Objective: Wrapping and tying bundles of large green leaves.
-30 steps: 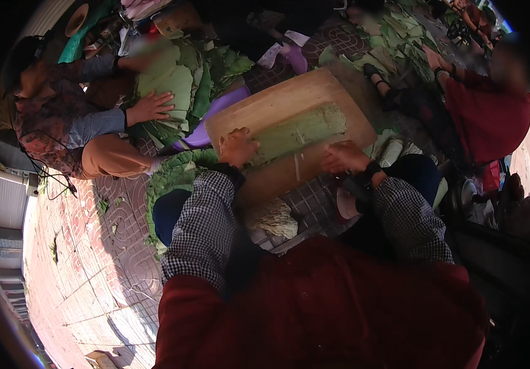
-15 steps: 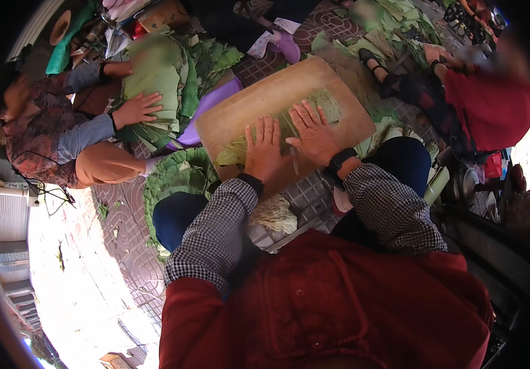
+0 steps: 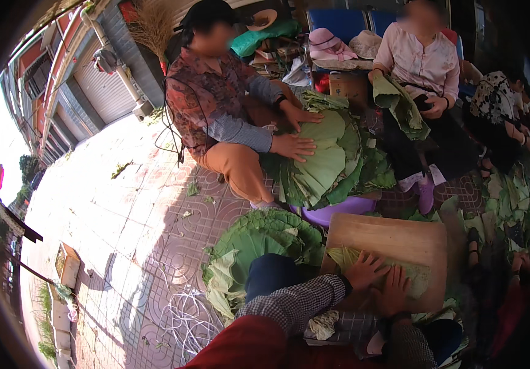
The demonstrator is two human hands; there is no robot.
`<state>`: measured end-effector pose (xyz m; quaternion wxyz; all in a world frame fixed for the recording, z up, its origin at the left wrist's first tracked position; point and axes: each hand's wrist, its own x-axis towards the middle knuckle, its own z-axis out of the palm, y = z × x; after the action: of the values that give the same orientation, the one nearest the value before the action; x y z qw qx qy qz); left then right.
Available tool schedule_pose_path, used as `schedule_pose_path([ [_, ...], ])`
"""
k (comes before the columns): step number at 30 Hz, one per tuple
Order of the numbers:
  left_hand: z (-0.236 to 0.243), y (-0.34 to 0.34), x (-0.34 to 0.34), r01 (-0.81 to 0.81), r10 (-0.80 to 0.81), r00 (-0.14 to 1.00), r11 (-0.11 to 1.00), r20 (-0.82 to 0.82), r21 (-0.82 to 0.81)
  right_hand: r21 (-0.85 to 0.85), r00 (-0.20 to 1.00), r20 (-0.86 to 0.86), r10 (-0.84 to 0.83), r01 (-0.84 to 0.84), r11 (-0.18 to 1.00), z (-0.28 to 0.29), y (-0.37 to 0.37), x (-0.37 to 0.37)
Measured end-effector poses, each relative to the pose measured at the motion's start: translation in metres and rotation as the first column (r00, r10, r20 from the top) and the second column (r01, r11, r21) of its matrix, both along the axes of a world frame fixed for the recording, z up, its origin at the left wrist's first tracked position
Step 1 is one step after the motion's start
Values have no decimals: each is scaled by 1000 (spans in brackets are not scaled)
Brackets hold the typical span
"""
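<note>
A pale wooden board (image 3: 400, 237) lies in front of me with a flattened green leaf (image 3: 421, 280) on it. My left hand (image 3: 363, 270) rests flat on the leaf's left end, fingers spread. My right hand (image 3: 394, 289) lies flat beside it on the leaf, a dark watch at its wrist. Both hands press down and grip nothing. My checked sleeves come in from the lower edge.
A stack of large green leaves (image 3: 259, 246) lies left of the board. A seated person presses both hands on another leaf pile (image 3: 326, 157) over a purple basin (image 3: 329, 215). Another person at the back right holds a folded leaf (image 3: 400, 107). White strings (image 3: 185, 307) lie on the tiled pavement.
The view has swung up and left, now showing the street and the seated people. My hands have come together on the leaf and stay flat on the board.
</note>
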<state>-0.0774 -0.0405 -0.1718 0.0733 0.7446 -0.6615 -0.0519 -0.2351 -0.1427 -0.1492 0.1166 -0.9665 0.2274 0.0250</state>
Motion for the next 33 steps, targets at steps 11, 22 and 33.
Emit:
schedule_pose_path([
  [11, -6, 14, -27, -81, 117, 984, 965, 135, -249, -204, 983, 150, 101, -70, 977, -30, -31, -2],
  [22, -36, 9, -43, -236, 224, 972, 909, -75, -343, -205, 997, 66, 41, -27, 978, -50, -25, 0],
  [33, -46, 8, -32, -154, 171, 985, 888, 1, -433, -286, 999, -44, -28, 14, 958, -24, -17, 7],
])
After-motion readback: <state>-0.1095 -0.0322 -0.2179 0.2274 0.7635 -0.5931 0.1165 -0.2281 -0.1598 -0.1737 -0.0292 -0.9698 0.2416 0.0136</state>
